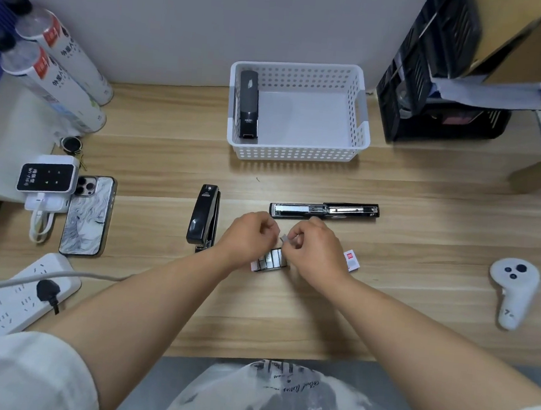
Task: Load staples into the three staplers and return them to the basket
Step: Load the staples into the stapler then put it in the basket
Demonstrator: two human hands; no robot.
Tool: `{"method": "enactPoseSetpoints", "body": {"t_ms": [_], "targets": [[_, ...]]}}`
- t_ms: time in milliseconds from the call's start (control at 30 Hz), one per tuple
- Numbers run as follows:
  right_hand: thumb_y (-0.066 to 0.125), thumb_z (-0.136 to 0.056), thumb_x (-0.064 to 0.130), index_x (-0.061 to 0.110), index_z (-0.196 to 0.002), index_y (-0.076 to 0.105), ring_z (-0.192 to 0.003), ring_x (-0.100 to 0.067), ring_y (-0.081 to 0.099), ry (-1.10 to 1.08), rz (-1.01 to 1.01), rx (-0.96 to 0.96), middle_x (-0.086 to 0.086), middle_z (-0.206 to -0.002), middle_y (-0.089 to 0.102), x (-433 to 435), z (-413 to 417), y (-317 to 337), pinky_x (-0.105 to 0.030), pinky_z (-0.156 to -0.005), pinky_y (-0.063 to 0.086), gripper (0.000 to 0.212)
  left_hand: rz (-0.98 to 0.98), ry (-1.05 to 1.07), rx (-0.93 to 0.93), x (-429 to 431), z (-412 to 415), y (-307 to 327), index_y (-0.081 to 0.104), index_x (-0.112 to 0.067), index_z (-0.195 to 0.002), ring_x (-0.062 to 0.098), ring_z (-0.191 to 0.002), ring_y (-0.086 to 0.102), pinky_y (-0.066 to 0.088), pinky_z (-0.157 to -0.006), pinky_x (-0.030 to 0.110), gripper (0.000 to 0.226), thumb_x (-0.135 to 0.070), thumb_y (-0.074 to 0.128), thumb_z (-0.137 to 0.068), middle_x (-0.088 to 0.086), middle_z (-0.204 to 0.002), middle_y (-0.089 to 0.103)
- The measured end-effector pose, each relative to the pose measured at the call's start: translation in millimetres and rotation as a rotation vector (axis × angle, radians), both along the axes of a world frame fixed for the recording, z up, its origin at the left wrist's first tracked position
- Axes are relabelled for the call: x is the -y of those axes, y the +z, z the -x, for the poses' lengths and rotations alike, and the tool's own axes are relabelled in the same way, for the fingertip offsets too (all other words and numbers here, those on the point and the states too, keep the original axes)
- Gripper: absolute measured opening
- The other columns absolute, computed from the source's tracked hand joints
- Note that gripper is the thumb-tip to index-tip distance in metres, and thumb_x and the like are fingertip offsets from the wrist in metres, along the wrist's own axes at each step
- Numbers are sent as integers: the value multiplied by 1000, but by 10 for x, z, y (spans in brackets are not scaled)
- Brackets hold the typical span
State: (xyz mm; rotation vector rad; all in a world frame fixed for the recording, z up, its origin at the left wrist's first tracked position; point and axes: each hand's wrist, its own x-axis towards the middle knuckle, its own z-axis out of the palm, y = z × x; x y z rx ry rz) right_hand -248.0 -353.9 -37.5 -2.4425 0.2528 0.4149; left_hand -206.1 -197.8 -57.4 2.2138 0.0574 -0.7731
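Hands: left hand (249, 233) and right hand (315, 246) both pinch a short silver staple strip (284, 238).
Desk middle: black metal stapler (325, 209), opened flat.

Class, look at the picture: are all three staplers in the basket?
No: only one stapler lies in the basket, while the closed stapler and the open stapler lie on the desk.

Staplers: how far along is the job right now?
Looks done: the first stapler lies in the white basket. In hand: left hand and right hand pinch a staple strip above the staple box, near the opened stapler. Left: load it, check the closed stapler on the desk, basket both.
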Motion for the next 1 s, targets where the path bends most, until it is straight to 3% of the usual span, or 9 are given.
{"method": "enactPoseSetpoints", "body": {"t_ms": [67,200,300,400,500,667,767,900,1000], "targets": [[69,-81,21,14,-94,70,-86,-25,61,-15,-1,41,-3,-98,58,85,-40,64,-37,-72,49,15,140,141,-38,91,-37,92,72,-16,-90,23,-74,68,57,-76,34,13,-20,60,-95,8,-81,74],[71,-82,22,12,-95,69,-84,-22,59,8,-13,120,4,-93,50,210,-82,129,-35,-69,45,17,363,257,-207,253,-76,227,71,1,-94,28,-80,72,64,-81,40,8,-6,69,-93,28,-85,71],[72,-82,25,15,-98,68,-84,-20,59,37,-12,129,3,-95,53,289,-103,132,-38,-70,49,20,387,292,-248,347,-102,246,71,1,-93,25,-77,71,64,-81,40,5,-4,70,-92,21,-82,72],[72,-81,26,19,-96,67,-83,-16,60,55,-16,141,7,-93,58,365,-144,118,-38,-72,51,17,384,305,-260,396,-139,249,71,0,-92,18,-66,70,61,-63,29,4,-4,71,-90,17,-79,72],[71,-81,21,21,-95,68,-83,-14,61,84,-7,164,8,-93,60,462,-241,97,-38,-74,53,14,417,313,-252,406,-200,246,70,-4,-91,21,-70,72,63,-69,36,3,-5,72,-89,16,-81,76],[67,-87,19,17,-93,69,-83,-22,61,138,127,235,2,-90,62,635,-479,45,-38,-68,52,6,131,222,130,324,-295,173,68,-23,-91,8,-62,65,52,-64,25,4,-20,70,-89,-8,-68,69],[65,-89,19,18,-93,70,-86,-23,60,223,191,216,2,-90,61,671,-572,-12,-36,-66,50,6,-29,167,272,265,-314,83,64,-28,-96,8,-75,59,46,-68,27,11,-24,70,-88,-10,-86,58],[65,-89,21,18,-92,72,-89,-23,58,288,220,227,2,-90,61,663,-612,-86,-35,-65,49,8,-88,123,251,208,-300,-7,62,-28,-111,11,-96,55,46,-83,27,28,-25,74,-85,-5,-108,48],[65,-89,21,19,-91,72,-89,-22,58,285,225,246,4,-88,61,663,-610,-104,-35,-64,48,7,-97,97,194,189,-279,-44,61,-26,-118,11,-97,55,43,-84,26,34,-25,74,-86,-3,-111,48]]}}
